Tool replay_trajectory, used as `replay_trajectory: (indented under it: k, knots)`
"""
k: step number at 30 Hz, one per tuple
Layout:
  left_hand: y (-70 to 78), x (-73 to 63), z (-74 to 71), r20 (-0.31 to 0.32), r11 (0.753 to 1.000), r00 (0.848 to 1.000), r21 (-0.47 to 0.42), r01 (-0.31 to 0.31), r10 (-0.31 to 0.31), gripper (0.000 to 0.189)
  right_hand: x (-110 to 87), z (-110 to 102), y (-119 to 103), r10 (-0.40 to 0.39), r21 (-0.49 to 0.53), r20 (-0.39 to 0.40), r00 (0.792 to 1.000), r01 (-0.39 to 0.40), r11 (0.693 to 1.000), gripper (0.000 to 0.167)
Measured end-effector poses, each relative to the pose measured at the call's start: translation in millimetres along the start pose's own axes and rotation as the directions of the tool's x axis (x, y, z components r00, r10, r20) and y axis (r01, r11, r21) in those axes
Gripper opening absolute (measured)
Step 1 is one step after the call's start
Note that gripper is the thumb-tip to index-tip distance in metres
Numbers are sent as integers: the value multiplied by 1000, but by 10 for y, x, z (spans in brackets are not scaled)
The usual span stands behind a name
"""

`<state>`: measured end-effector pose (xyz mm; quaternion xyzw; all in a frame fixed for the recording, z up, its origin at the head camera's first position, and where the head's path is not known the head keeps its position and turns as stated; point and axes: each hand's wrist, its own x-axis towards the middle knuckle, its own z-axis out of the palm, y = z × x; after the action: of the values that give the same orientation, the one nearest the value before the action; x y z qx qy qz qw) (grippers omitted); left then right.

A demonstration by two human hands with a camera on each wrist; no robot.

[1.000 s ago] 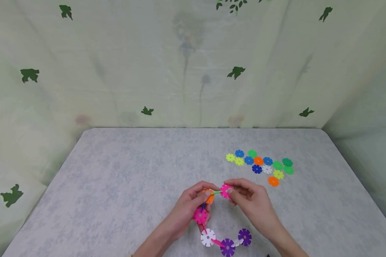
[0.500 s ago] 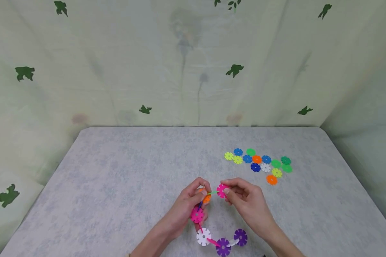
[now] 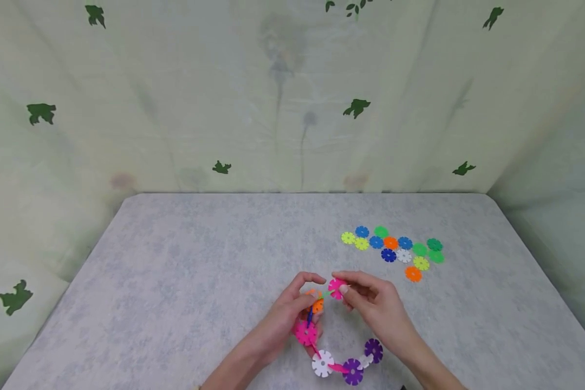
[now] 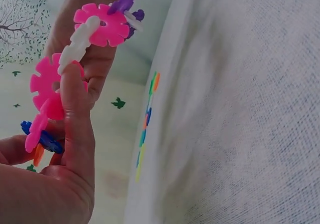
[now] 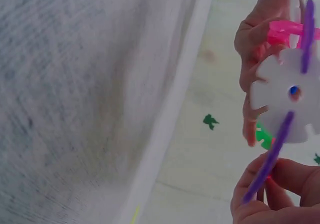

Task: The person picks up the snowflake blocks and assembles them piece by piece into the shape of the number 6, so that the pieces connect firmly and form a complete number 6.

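Note:
A chain of slotted plastic snowflake discs hangs between the two hands, held above the table. In the head view my left hand (image 3: 285,319) grips it at the orange disc (image 3: 318,305), thumb on top and index finger raised off the discs. Below hang a pink disc (image 3: 306,332), a white disc (image 3: 323,363) and two purple discs (image 3: 353,371), with others seen edge-on between them. My right hand (image 3: 377,309) pinches another pink disc (image 3: 336,288) between thumb and index finger. A green disc (image 3: 327,294), seen edge-on, spans from the orange disc to this pink one.
Loose discs in several colours lie flat in a group on the grey table, such as an orange one (image 3: 413,274) and a dark blue one (image 3: 388,255). Behind the table (image 3: 200,244) hangs a pale curtain (image 3: 175,108) with green bird shapes.
The left index finger has straightened and lifted away from the green disc. The chain's lower end has swung a little to the right. The right hand keeps its pinch on the pink disc.

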<state>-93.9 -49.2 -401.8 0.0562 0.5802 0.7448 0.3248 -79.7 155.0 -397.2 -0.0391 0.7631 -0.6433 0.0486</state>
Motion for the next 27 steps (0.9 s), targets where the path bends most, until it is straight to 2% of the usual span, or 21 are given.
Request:
replay_trajectory:
  k: [4,8,13,16,21,25,27]
  knots:
    - [-17,17,14,-3,1000,1000,3,26,-26,28,7,10,7,26,-6,14,1000,-26,1000,30]
    - [-35,39,18,6,999,1000,41,22,-22,34,2,38,15,38,-9,2,999,-37,999,33]
    - [-56,53,31,19,996,999,81,40,-41,43,-18,76,37,-43,-46,47,998,45,998,40]
    - [-63,51,26,-26,991,999,131,37,-34,45,-20,81,37,-57,-65,58,997,61,996,42]
    - [-68,53,-20,-94,972,996,234,25,-3,48,-1,16,7,-11,-88,28,1000,13,996,35]
    - [-51,64,-57,-95,952,995,307,0,31,49,11,-81,-14,-11,-86,11,1000,12,996,29]
    - [-36,67,-76,-88,933,995,358,-20,55,50,13,-129,-10,-23,-82,6,1000,23,996,28]
